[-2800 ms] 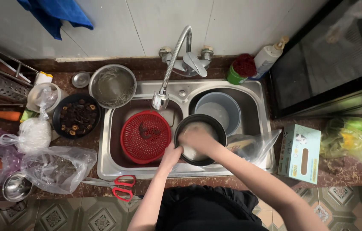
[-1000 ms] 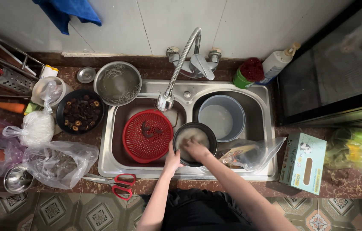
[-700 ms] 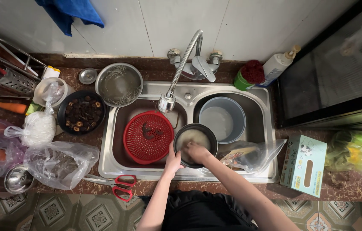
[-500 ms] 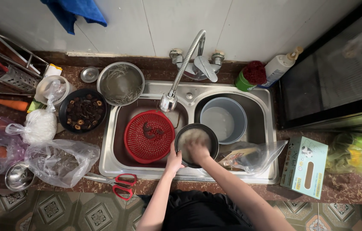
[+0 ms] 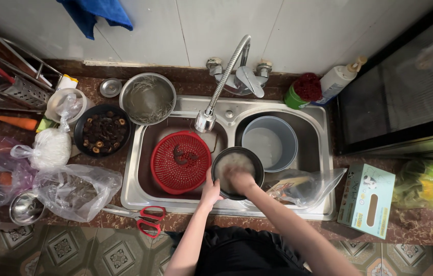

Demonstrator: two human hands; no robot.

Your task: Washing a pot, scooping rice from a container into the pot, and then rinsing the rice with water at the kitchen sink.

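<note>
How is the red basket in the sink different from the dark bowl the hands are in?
The red colander is bright red plastic full of holes; the dark bowl is black with solid walls. The colander is wider and sits untouched, while the left hand grips the bowl's rim and the right hand reaches inside. The bowl holds cloudy water; the colander holds only a few dark bits. Both are round.

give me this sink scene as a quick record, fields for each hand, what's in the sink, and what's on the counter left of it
left hand: grips the rim of the dark pot
right hand: inside the dark pot, in cloudy water
left basin: red colander
right basin: grey bucket
faucet: spout over the left basin
counter left: steel bowl, black dish of dark dried pieces, red-handled scissors at the front edge
</note>
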